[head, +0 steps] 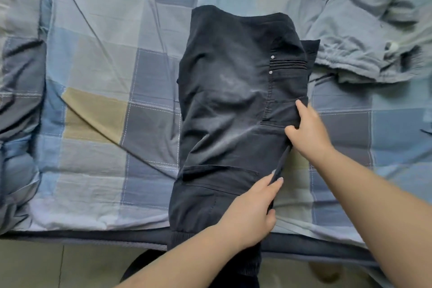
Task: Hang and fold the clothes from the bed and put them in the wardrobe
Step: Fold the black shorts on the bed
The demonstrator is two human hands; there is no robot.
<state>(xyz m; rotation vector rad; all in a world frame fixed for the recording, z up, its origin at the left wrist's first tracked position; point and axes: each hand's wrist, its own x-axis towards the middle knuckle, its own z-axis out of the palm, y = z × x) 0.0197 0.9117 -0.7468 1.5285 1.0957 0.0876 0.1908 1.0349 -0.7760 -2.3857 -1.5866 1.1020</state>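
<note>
Trousers (229,110) of dark charcoal cloth lie folded lengthwise on the bed (98,105), waistband at the far end and ribbed cuffs hanging over the near edge toward the floor (46,264). Two metal studs and a band of stitched pleats mark the pocket area near the right side. The left hand (251,211) reaches in from below and pinches the trousers' right edge between thumb and fingers (277,181), lifting a thin fold. The right hand (308,128) grips the same edge farther up, its fingers curled around the cloth. The bedcover is a soft quilted patchwork of blue, grey and tan squares. A crumpled pale blue garment (364,30) lies at the far right, just beside the trousers' waistband.
</note>
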